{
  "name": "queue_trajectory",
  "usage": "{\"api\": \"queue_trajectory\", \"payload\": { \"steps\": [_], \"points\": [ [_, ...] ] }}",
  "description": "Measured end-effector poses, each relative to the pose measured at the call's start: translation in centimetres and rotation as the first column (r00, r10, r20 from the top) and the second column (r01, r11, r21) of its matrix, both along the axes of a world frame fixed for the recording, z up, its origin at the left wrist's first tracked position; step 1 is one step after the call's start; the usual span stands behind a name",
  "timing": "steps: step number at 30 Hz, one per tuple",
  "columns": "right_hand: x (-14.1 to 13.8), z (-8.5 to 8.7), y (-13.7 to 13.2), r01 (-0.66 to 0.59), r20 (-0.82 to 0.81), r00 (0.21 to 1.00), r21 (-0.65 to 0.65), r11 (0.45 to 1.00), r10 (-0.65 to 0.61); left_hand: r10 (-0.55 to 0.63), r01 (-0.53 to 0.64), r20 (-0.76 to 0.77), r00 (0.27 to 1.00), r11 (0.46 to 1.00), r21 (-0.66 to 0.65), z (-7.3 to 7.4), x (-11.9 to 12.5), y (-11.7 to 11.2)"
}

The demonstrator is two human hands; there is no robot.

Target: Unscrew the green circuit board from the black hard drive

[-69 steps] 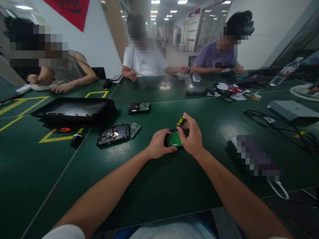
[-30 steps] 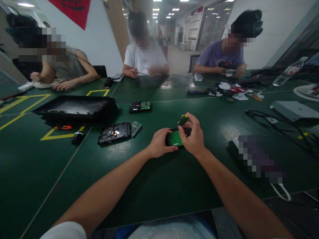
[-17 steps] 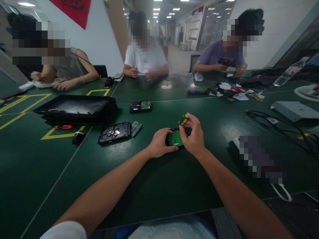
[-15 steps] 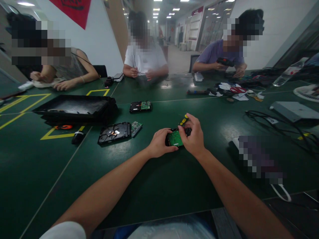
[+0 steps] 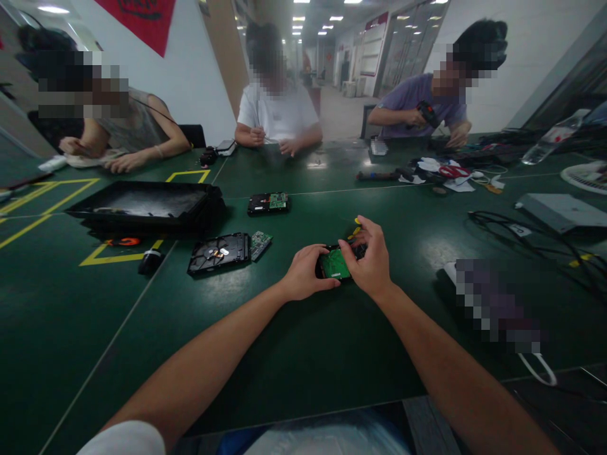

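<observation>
A hard drive with a green circuit board facing up (image 5: pixel 336 263) lies on the table in front of me. My left hand (image 5: pixel 302 273) grips its left side, thumb along the near edge and fingers over the far one. Above the drive's right part, my right hand (image 5: pixel 372 264) is closed on a small yellow-and-black screwdriver (image 5: pixel 355 231). The fingers mostly cover that tool, and its tip is hidden. To the left rests a larger hard drive (image 5: pixel 219 254), beside a loose circuit board (image 5: pixel 260 244). Farther back is another hard drive (image 5: pixel 268 203) with a green board.
A black tray (image 5: pixel 190 215) stands at the left, near an orange-handled tool (image 5: pixel 124 242) and a small black object (image 5: pixel 150 261). On the right are black cables (image 5: pixel 497 222), a grey metal box (image 5: pixel 562 212) and a blurred-out object (image 5: pixel 496 303). Three people sit across the table.
The screwdriver's handle has turned in my right fingers, and less of it shows. My left hand and the drive keep their place. Across the table, one person's power tool has tilted.
</observation>
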State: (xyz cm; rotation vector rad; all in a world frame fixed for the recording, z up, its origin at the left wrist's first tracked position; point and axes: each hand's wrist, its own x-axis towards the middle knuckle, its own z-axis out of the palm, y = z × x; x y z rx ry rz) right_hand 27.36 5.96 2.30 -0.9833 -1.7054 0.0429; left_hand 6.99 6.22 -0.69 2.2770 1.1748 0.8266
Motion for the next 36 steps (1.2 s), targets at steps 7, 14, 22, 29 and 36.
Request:
{"api": "queue_trajectory", "payload": {
  "steps": [7,14,22,29,36],
  "points": [
    [-0.03,0.20,-0.12,-0.027,-0.010,1.000,-0.018,0.999,0.027,0.003,-0.003,-0.002,1.000,1.000,-0.006,-0.04,0.03,0.05],
    [-0.04,0.39,-0.23,-0.033,0.022,0.999,-0.009,0.999,0.033,0.000,0.000,0.010,1.000,1.000,-0.006,-0.06,0.01,0.05],
    [0.08,0.39,-0.14,-0.013,0.031,0.999,-0.002,1.000,0.013,0.003,-0.003,0.006,1.000,1.000,-0.007,-0.03,0.00,0.07],
    [0.08,0.37,-0.14,-0.007,0.035,0.999,-0.006,1.000,0.007,0.005,-0.005,0.001,1.000,1.000,-0.006,-0.02,-0.01,0.05],
    [0.08,0.50,-0.24,-0.004,0.049,0.999,-0.004,1.000,0.005,0.002,-0.002,0.003,1.000,1.000,-0.003,-0.08,-0.03,0.10]
  ]
}}
